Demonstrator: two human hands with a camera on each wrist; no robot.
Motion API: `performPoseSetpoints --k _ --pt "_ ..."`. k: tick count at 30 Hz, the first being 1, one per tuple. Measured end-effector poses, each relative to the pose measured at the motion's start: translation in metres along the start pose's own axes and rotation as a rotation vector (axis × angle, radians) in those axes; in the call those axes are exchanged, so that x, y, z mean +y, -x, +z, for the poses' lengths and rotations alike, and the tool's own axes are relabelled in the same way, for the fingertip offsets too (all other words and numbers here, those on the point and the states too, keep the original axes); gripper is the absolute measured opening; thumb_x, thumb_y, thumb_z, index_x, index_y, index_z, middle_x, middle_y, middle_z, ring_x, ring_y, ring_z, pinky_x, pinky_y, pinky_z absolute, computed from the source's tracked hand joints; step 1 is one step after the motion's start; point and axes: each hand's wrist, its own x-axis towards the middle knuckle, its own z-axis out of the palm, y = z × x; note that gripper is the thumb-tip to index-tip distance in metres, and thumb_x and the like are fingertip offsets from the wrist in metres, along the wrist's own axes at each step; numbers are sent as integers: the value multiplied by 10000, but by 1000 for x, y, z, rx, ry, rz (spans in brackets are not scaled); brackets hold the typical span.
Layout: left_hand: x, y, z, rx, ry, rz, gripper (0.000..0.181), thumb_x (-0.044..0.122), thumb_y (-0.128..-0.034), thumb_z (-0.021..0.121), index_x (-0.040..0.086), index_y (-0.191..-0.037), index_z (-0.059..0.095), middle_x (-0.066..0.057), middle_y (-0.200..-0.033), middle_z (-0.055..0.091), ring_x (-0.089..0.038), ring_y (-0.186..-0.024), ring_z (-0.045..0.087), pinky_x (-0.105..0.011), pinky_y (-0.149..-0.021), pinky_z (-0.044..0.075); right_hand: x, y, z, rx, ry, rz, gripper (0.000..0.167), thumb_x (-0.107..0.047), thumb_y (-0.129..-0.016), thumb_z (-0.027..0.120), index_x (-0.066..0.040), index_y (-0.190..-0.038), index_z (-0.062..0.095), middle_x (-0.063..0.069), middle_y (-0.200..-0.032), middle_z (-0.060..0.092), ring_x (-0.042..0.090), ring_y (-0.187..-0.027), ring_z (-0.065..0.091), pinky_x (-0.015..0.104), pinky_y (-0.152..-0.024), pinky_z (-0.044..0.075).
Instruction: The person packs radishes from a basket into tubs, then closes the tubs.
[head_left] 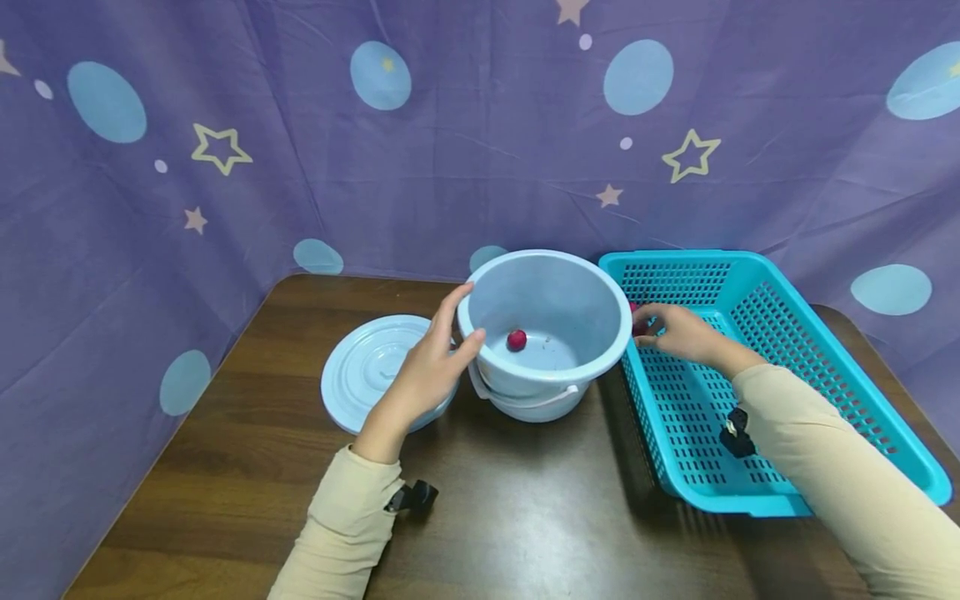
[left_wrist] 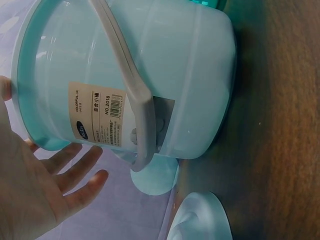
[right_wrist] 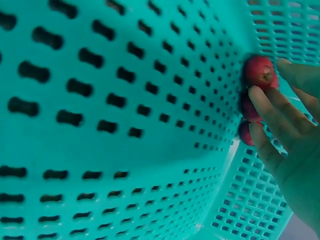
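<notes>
A pale blue bucket (head_left: pixel 551 358) stands upright on the table, with one small round red radish-like piece (head_left: pixel 517 340) on its inside bottom. My left hand (head_left: pixel 431 367) touches the left side of its rim, fingers spread and nearly straight. In the left wrist view, the bucket's handle (left_wrist: pixel 125 60) hangs down beside a printed label. My right hand (head_left: pixel 678 332) reaches into the left side of a turquoise basket (head_left: pixel 832 333). In the right wrist view, its extended fingers (right_wrist: pixel 272 112) touch a group of similar red pieces (right_wrist: pixel 260 72) against the basket wall, partly hiding them.
A round pale blue lid (head_left: pixel 360 367) lies on the wooden table (head_left: pixel 525 508), left of the bucket and partly behind my left hand. The basket stands close to the bucket's right side. A purple patterned curtain (head_left: pixel 480 142) hangs behind the table.
</notes>
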Motion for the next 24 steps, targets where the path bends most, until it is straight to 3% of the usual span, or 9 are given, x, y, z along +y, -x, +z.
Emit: performPoseSetpoints --k 3,10,24 --pt "0 0 0 2 -1 -1 626 456 -1026 448 434 -1557 117 12 -1614 188 -319 -1206 500 -588 -882 439 0 -2 5 -2 16 -20 251 -31 -899 694 12 -1143 657 167 -1115 646 336 -974 631 487 -802 529" --pt "-1 0 -1 9 -9 5 632 549 -1007 419 438 -1554 121 13 -1623 169 -329 -1376 373 -633 -980 376 -3 -5 12 0 51 -17 285 6 -900 671 60 -1178 639 180 -1093 587 347 -990 612 490 -843 529" --pt "0 0 -1 4 -3 16 637 533 -1011 424 412 -1563 128 35 -1625 165 -320 -1379 370 -633 -980 378 1 -4 15 -16 116 -15 367 22 -877 692 87 -1222 586 166 -1023 518 263 -823 518 396 -695 470"
